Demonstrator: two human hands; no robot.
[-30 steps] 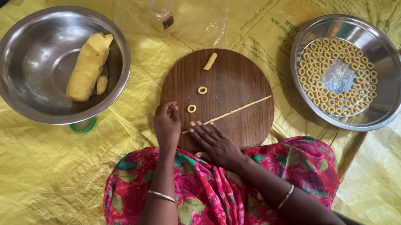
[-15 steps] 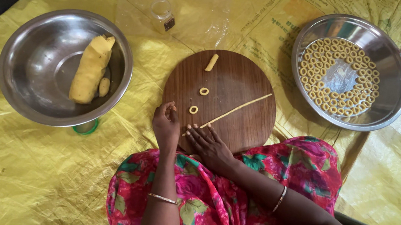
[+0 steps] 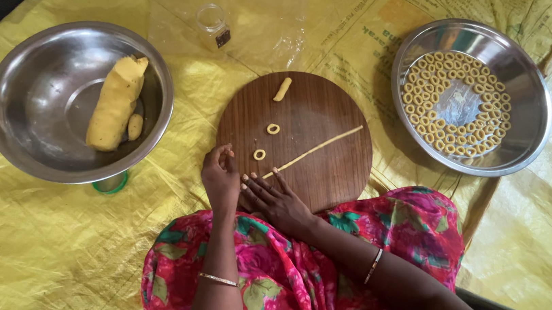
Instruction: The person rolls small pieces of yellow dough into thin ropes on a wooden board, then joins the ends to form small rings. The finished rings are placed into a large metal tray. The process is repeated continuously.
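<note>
A yellow plastic sheet (image 3: 42, 268) covers the floor, with a round wooden board (image 3: 312, 110) at its centre. Since the earlier frame the hands have barely shifted. The thin dough strand (image 3: 320, 149) lies on the board, its long axis running from near the hands up toward the right. The right hand (image 3: 279, 199) rests flat and open at its near end; the left hand (image 3: 220, 178) is curled, perhaps pinching dough.
</note>
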